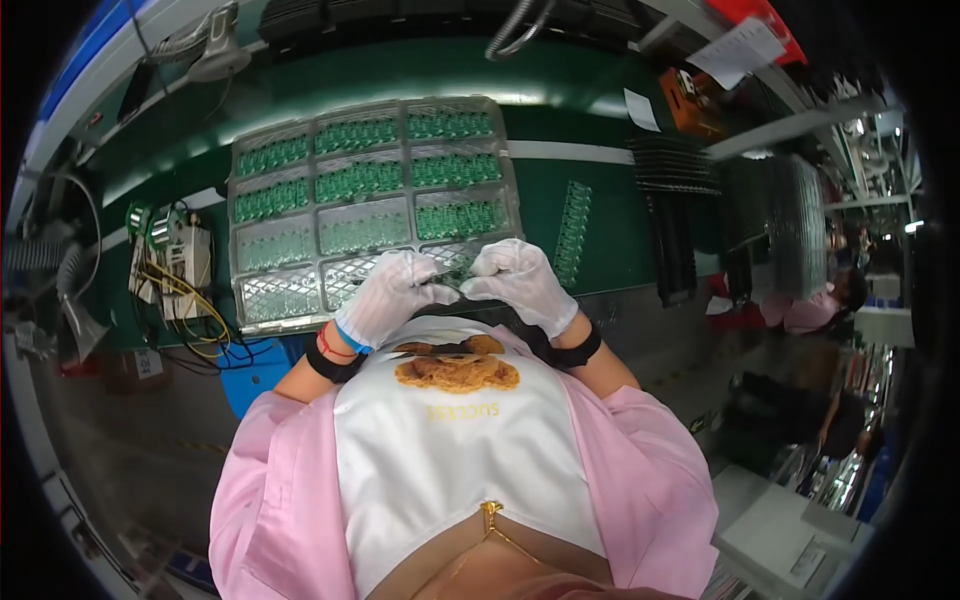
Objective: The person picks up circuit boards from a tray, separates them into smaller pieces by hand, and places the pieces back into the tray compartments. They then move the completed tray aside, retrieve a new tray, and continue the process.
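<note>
While most pockets of the tray (300, 225) look filled, my left hand (385, 295) and right hand (520, 280) pinch a small green board (452, 283) between pressed fingers, near pockets apparently unfilled.

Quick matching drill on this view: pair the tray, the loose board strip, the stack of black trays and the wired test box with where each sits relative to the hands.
Things:
1. clear tray
2. board strip
3. black trays
4. wired box

Places:
A. far left of the left hand
B. just right of the right hand
C. straight ahead of both hands
D. far right, beyond the strip

Pairs: 1-C, 2-B, 3-D, 4-A
</note>
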